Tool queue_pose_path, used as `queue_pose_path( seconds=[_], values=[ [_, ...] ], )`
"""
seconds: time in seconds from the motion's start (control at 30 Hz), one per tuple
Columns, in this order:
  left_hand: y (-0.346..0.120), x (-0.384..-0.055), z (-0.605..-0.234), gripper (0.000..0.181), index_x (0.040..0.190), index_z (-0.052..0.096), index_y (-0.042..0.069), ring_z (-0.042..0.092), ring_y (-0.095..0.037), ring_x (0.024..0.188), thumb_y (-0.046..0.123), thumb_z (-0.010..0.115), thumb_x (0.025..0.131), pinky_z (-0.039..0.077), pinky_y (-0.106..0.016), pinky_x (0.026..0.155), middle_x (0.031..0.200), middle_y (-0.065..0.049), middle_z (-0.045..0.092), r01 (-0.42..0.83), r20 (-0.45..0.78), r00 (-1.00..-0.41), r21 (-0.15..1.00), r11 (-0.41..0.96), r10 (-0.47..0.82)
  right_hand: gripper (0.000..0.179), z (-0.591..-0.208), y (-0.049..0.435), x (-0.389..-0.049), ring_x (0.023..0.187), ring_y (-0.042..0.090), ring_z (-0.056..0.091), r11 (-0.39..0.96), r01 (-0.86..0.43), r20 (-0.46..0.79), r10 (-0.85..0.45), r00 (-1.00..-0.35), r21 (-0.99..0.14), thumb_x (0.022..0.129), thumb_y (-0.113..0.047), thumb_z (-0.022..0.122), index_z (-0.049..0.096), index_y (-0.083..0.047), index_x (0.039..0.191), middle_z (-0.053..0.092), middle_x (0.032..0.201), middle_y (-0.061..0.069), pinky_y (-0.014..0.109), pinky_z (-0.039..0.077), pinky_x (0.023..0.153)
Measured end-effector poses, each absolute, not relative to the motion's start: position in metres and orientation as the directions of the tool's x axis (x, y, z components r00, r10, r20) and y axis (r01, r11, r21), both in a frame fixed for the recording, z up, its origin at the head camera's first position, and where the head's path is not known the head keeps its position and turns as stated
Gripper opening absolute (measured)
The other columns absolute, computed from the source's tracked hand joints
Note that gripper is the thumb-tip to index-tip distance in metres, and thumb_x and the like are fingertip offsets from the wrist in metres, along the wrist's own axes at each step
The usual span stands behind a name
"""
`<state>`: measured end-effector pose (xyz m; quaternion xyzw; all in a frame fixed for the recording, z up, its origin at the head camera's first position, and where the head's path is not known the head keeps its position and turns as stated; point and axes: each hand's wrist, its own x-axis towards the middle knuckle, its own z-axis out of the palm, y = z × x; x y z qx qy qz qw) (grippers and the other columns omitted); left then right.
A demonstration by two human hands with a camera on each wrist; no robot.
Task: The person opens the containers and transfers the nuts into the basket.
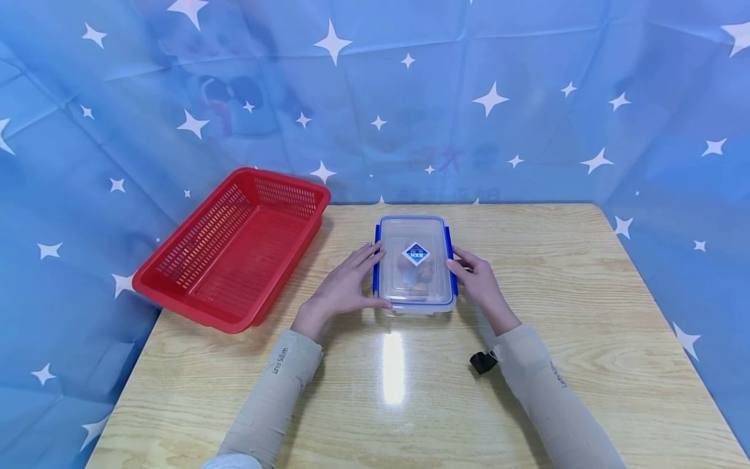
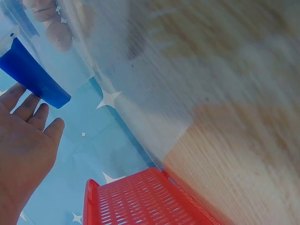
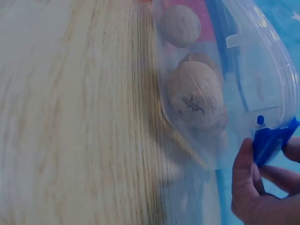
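A clear plastic food container (image 1: 404,280) with a blue-edged lid and a diamond-shaped label stands at the table's middle. Several walnuts (image 3: 194,91) show through its wall, one with cracked shell. Along its left side lies my left hand (image 1: 346,283), its fingertips touching the blue left latch (image 2: 35,75) and its thumb at the near left corner. My right hand (image 1: 480,280) pinches the blue right latch (image 3: 272,140), thumb on one side and fingers on the other. The lid (image 1: 412,225) sits on the container.
A red slotted basket (image 1: 275,254) stands at the table's left, beyond my left forearm. Behind the wooden table (image 1: 586,391) hangs a blue curtain (image 1: 422,85) with white stars. A black strap end (image 1: 483,362) sticks out from my right sleeve.
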<state>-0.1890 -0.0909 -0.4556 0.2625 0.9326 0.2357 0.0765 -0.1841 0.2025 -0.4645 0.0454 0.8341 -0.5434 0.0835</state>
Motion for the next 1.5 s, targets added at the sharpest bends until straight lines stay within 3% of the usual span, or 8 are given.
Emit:
queue_pose_path(
  seconds=[0.2, 0.47, 0.57, 0.7, 0.87, 1.03, 1.17, 1.5],
  values=[
    [-0.091, -0.189, -0.454, 0.111, 0.16, 0.021, 0.027, 0.01, -0.019, 0.157, 0.071, 0.073, 0.072, 0.029, -0.05, 0.122, 0.169, 0.008, 0.012, 0.454, -0.022, -0.849, 0.48, 0.751, 0.528, 0.054, -0.461, 0.199, -0.184, 0.119, 0.029, 0.056, 0.405, 0.177, -0.199, -0.012, -0.98, -0.897, 0.107, -0.033, 0.044, 0.034, -0.013, 0.155, 0.052, 0.141, 0.024, 0.012, 0.052, 0.084],
    [-0.091, -0.19, -0.454, 0.11, 0.16, 0.021, 0.028, 0.011, -0.018, 0.157, 0.071, 0.073, 0.073, 0.03, -0.049, 0.122, 0.169, 0.009, 0.012, 0.452, -0.028, -0.849, 0.48, 0.752, 0.528, 0.048, -0.461, 0.194, -0.185, 0.089, 0.009, 0.055, 0.42, 0.132, -0.136, 0.021, -0.991, -0.898, 0.108, -0.021, 0.041, 0.037, -0.007, 0.153, 0.057, 0.124, 0.026, 0.012, 0.049, 0.071],
    [-0.091, -0.19, -0.454, 0.11, 0.16, 0.021, 0.028, 0.01, -0.018, 0.157, 0.072, 0.072, 0.073, 0.029, -0.049, 0.122, 0.169, 0.009, 0.012, 0.451, -0.032, -0.847, 0.483, 0.75, 0.53, 0.048, -0.462, 0.193, -0.185, 0.095, 0.017, 0.057, 0.441, 0.142, -0.144, 0.028, -0.989, -0.886, 0.108, -0.019, 0.039, 0.035, -0.006, 0.154, 0.057, 0.126, 0.026, 0.018, 0.05, 0.076],
    [-0.091, -0.19, -0.454, 0.11, 0.16, 0.022, 0.026, 0.011, -0.019, 0.157, 0.072, 0.072, 0.073, 0.029, -0.048, 0.123, 0.169, 0.008, 0.012, 0.462, -0.024, -0.844, 0.475, 0.749, 0.535, 0.048, -0.462, 0.191, -0.187, 0.113, 0.035, 0.059, 0.477, 0.148, -0.152, 0.03, -0.988, -0.866, 0.109, -0.019, 0.036, 0.032, -0.006, 0.155, 0.055, 0.135, 0.028, 0.038, 0.054, 0.093],
    [-0.09, -0.189, -0.453, 0.11, 0.16, 0.022, 0.025, 0.01, -0.018, 0.157, 0.071, 0.072, 0.073, 0.029, -0.047, 0.123, 0.169, 0.008, 0.013, 0.462, -0.026, -0.843, 0.475, 0.749, 0.537, 0.048, -0.46, 0.188, -0.187, 0.126, 0.045, 0.055, 0.533, 0.114, -0.124, 0.018, -0.992, -0.838, 0.109, -0.016, 0.033, 0.031, -0.001, 0.154, 0.049, 0.144, 0.031, 0.054, 0.048, 0.106],
    [-0.09, -0.188, -0.453, 0.11, 0.159, 0.023, 0.024, 0.011, -0.018, 0.157, 0.069, 0.074, 0.073, 0.029, -0.047, 0.123, 0.169, 0.007, 0.014, 0.466, -0.017, -0.844, 0.473, 0.748, 0.536, 0.047, -0.464, 0.189, -0.185, 0.131, 0.049, 0.049, 0.565, 0.075, -0.081, 0.014, -0.997, -0.822, 0.109, -0.013, 0.031, 0.032, 0.006, 0.151, 0.044, 0.146, 0.034, 0.057, 0.04, 0.112],
    [-0.09, -0.187, -0.454, 0.11, 0.16, 0.022, 0.023, 0.011, -0.022, 0.157, 0.07, 0.073, 0.074, 0.028, -0.047, 0.123, 0.169, 0.007, 0.013, 0.49, -0.028, -0.826, 0.457, 0.742, 0.563, 0.046, -0.472, 0.195, -0.181, 0.132, 0.051, 0.046, 0.579, 0.118, -0.119, 0.036, -0.992, -0.806, 0.107, -0.008, 0.031, 0.032, 0.012, 0.148, 0.044, 0.144, 0.037, 0.057, 0.036, 0.115],
    [-0.088, -0.188, -0.449, 0.11, 0.159, 0.023, 0.023, 0.01, -0.02, 0.157, 0.069, 0.074, 0.074, 0.026, -0.048, 0.124, 0.169, 0.006, 0.015, 0.483, -0.021, -0.833, 0.46, 0.745, 0.554, 0.048, -0.465, 0.209, -0.19, 0.121, 0.043, 0.058, 0.6, 0.111, -0.139, -0.001, -0.99, -0.792, 0.106, -0.008, 0.039, 0.032, 0.006, 0.151, 0.054, 0.137, 0.032, 0.05, 0.051, 0.102]
  ],
)
